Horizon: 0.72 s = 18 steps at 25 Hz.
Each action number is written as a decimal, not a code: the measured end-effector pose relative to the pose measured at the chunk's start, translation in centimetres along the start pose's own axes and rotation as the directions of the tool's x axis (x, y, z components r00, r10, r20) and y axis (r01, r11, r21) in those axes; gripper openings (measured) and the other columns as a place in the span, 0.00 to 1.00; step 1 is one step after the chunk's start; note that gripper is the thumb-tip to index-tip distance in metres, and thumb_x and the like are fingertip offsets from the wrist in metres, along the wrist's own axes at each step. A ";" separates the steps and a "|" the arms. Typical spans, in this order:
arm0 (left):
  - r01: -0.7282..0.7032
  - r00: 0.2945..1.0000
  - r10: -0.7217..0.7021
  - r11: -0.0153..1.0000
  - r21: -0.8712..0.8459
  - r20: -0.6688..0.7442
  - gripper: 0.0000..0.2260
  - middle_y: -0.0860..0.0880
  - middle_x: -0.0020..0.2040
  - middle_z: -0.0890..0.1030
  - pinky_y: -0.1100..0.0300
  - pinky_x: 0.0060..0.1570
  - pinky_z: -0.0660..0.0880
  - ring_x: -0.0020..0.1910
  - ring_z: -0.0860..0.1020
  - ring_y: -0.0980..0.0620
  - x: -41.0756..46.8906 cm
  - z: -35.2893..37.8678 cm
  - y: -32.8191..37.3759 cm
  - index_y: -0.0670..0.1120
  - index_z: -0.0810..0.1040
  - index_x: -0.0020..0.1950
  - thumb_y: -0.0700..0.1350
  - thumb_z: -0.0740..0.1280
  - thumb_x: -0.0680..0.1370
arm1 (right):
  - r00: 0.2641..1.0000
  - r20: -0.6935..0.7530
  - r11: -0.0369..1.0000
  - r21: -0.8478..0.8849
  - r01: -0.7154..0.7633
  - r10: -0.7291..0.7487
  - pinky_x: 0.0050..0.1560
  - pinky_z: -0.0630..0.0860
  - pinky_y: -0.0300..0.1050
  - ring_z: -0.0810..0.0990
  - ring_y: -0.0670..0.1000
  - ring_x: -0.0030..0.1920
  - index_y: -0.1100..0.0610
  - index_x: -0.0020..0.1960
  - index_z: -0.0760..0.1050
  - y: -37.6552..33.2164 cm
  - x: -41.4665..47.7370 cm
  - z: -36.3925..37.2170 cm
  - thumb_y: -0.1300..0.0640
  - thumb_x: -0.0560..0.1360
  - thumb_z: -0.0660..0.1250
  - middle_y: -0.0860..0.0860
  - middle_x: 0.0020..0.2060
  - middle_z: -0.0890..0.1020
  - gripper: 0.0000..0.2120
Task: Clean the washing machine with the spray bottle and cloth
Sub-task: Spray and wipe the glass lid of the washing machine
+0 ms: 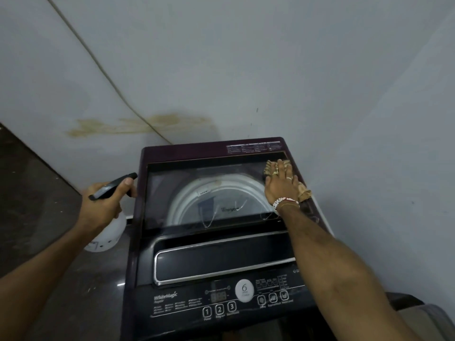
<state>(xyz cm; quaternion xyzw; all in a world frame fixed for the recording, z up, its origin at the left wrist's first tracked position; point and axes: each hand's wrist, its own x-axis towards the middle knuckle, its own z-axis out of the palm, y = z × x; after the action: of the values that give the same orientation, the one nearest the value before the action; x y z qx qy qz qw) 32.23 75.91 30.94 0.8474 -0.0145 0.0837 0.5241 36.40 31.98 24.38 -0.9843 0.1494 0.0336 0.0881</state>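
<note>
A dark purple top-loading washing machine [187, 151] with a glass lid [172, 193] fills the lower middle of the head view. My right hand [280, 185] lies flat on the lid's far right corner, pressing a tan cloth [304, 191] whose edges stick out beyond my fingers and wrist. Off the machine's left side, my left hand [103, 203] grips a white spray bottle [108, 235] with a black trigger head [115, 184]; the nozzle points toward the machine.
A pale wall [246, 70] with a brown stain stands right behind and to the right of the machine. A thin cable [98, 65] runs diagonally down the wall to the machine's back. Dark floor [37, 193] lies on the left. The control panel [221, 303] faces me.
</note>
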 end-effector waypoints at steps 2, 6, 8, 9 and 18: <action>0.012 1.000 -0.012 1.000 -0.023 0.014 0.17 0.26 0.39 0.83 0.64 0.23 0.70 0.20 0.71 0.49 -0.6 -0.4 -0.2 0.31 0.83 0.43 0.43 0.66 0.85 | 1.000 0.010 1.000 -0.011 0.028 -0.028 0.80 0.49 0.62 0.45 0.58 0.82 0.53 0.83 0.51 -2.7 -2.0 1.1 0.50 0.85 0.49 0.51 0.82 0.48 0.27; 0.021 0.999 -0.018 0.996 -0.092 0.035 0.17 0.33 0.35 0.83 0.63 0.21 0.69 0.17 0.70 0.55 -2.0 -0.9 -1.5 0.34 0.83 0.41 0.42 0.67 0.84 | 0.996 0.025 0.996 0.026 0.085 -0.085 0.80 0.48 0.62 0.42 0.57 0.82 0.51 0.83 0.47 -10.1 -6.4 3.2 0.49 0.85 0.48 0.51 0.82 0.45 0.28; 0.037 0.999 -0.032 0.993 -0.115 0.044 0.17 0.34 0.35 0.83 0.64 0.20 0.69 0.17 0.70 0.57 -3.0 -1.6 -2.4 0.35 0.83 0.40 0.44 0.67 0.84 | 0.992 0.038 0.991 0.056 0.121 -0.123 0.80 0.47 0.61 0.42 0.57 0.82 0.51 0.83 0.47 -14.4 -8.8 4.1 0.49 0.84 0.49 0.50 0.82 0.46 0.28; 0.046 0.998 -0.040 0.991 -0.129 0.051 0.17 0.33 0.37 0.83 0.64 0.20 0.69 0.17 0.70 0.58 -3.4 -2.0 -2.9 0.35 0.83 0.40 0.44 0.68 0.84 | 0.988 0.038 0.988 0.062 0.144 -0.147 0.80 0.47 0.62 0.43 0.58 0.82 0.51 0.83 0.48 -16.4 -10.1 4.6 0.49 0.84 0.50 0.51 0.82 0.47 0.29; 0.012 0.994 0.002 0.991 -0.133 0.107 0.17 0.36 0.36 0.85 0.65 0.20 0.70 0.17 0.71 0.57 -5.4 -4.9 -4.7 0.42 0.84 0.39 0.50 0.68 0.82 | 0.901 0.111 0.908 0.055 0.415 -0.419 0.79 0.46 0.62 0.43 0.57 0.82 0.50 0.82 0.49 -28.3 -18.5 7.4 0.51 0.83 0.52 0.49 0.82 0.46 0.29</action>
<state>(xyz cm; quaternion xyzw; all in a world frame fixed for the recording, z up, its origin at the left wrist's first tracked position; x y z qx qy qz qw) 26.84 82.03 28.09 0.8137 -0.0460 0.0356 0.5783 26.96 65.25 23.45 -0.9882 -0.0697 0.0708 0.1166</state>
